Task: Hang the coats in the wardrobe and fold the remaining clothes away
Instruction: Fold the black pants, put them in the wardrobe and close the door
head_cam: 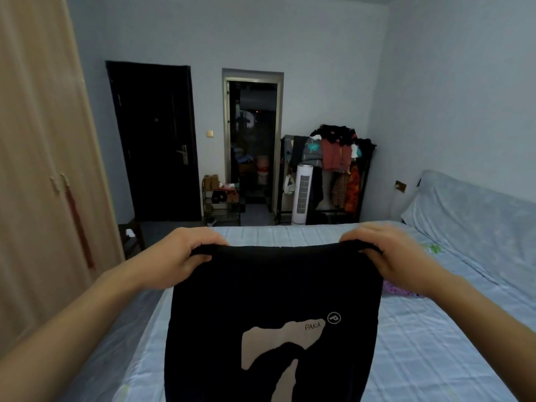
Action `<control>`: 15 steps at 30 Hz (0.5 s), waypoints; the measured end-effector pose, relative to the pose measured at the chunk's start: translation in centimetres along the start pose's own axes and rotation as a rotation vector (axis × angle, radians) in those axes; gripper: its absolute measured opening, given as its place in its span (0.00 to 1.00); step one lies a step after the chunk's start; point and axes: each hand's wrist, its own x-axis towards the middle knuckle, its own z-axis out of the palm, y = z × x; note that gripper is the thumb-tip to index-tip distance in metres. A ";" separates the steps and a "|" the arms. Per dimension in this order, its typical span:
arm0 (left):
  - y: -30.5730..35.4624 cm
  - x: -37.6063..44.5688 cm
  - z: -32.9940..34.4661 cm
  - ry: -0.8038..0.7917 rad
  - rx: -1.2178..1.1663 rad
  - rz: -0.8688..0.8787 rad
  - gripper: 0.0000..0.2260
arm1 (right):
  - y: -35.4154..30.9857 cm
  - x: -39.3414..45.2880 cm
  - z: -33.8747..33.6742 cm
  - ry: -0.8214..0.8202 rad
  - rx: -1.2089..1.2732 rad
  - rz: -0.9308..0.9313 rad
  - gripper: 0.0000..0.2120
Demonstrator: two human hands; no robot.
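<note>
A black garment [275, 288] with a pale print and the word PAKA hangs in front of me above the bed [420, 343]. My left hand [179, 256] grips its top left corner, fingers curled round the cloth. At the top right corner my right hand [388, 256] holds the same edge, so the fabric is stretched flat between both hands. The garment's lower part runs out of view at the bottom. The beige wardrobe [37, 169] stands at the left, its doors closed.
A purple patterned cloth [397, 291] lies on the bed behind my right wrist. A clothes rack [333, 158] full of garments and a white tower fan [301, 192] stand at the far wall. A dark door [153, 140], an open doorway and a shoe shelf [222, 201] are beyond the bed.
</note>
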 end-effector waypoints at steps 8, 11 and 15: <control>0.5 1.4 1.8 0.180 0.275 0.084 0.16 | 0.0 -0.5 1.0 0.105 0.005 -0.067 0.12; 1.6 1.6 0.7 0.262 0.149 0.192 0.16 | -0.6 -0.1 -0.2 0.244 0.013 -0.088 0.13; 4.4 1.5 -2.6 0.255 -0.081 0.359 0.11 | -1.3 0.3 -3.3 0.413 0.061 -0.153 0.12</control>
